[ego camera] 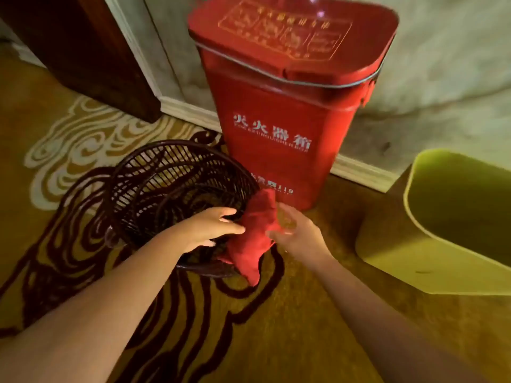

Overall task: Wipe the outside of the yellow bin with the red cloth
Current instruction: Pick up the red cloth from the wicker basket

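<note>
Both our bare forearms reach forward and down over the patterned gold and maroon carpet (pixel 83 134). Our left hand (pixel 210 228) lies palm down, fingers stretched out and slightly parted, their tips touching the crumpled red cloth (pixel 255 239). Our right hand (pixel 297 233) pinches the cloth's other edge between thumb and curled fingers. It hangs over the near rim of the dark woven wicker basket (pixel 166 186); we cannot tell what the basket holds. Behind stands the closed red metal fire extinguisher box (pixel 276 106). Well apart, at right, sits the open yellow plastic bin (pixel 401 258).
</note>
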Available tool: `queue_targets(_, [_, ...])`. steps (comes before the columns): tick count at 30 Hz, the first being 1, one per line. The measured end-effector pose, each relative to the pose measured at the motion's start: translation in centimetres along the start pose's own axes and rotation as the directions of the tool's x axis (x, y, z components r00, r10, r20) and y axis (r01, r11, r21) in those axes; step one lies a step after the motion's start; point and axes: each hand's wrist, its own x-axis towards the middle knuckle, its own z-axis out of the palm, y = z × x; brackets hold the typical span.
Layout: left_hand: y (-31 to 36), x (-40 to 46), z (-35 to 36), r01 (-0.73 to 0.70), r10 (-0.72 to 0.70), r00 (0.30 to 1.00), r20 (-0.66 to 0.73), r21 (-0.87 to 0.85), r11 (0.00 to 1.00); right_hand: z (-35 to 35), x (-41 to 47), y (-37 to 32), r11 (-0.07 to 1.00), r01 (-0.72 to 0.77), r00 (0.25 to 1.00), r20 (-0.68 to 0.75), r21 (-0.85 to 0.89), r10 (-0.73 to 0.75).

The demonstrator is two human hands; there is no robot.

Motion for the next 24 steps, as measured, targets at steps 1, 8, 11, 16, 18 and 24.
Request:
queue_targets(1, [-1.0,1.4,0.6,-0.024,0.024,0.999,0.031,-0.006,1.000,1.4,0.8,1.3,0.999,0.016,1.000,-0.008,0.051,-0.016])
queue_targets(8, [-4.7,6.3,0.8,-0.217,0.221,0.971,0.092,-0.051,0.975,5.2,3.8,5.5,0.926,0.081,0.996,-0.068,0.368,-0.061])
queue_targets(11, [-4.1,5.8,1.0,-0.248,0.247,0.969,-0.013,-0.032,0.968,5.1,3.6,4.7,0.920,0.083,0.992,-0.116,0.382,-0.042])
queue_targets(16, [-3.4,3.4,1.1,-0.325,0.319,0.940,-0.122,-0.030,0.945,4.8,2.0,3.8,0.916,0.151,0.970,-0.236,0.371,-0.064])
queue_targets(18, [-2.8,2.6,0.9,-0.388,0.379,0.918,-0.120,-0.067,0.919,3.8,1.6,3.5,0.874,0.208,0.966,-0.233,0.439,-0.113])
queue_targets(24, [1.0,0.8,3.9,-0.458,0.470,0.882,0.042,-0.160,0.874,-3.2,-2.1,3.6,0.911,0.408,0.834,-0.432,0.064,-0.344])
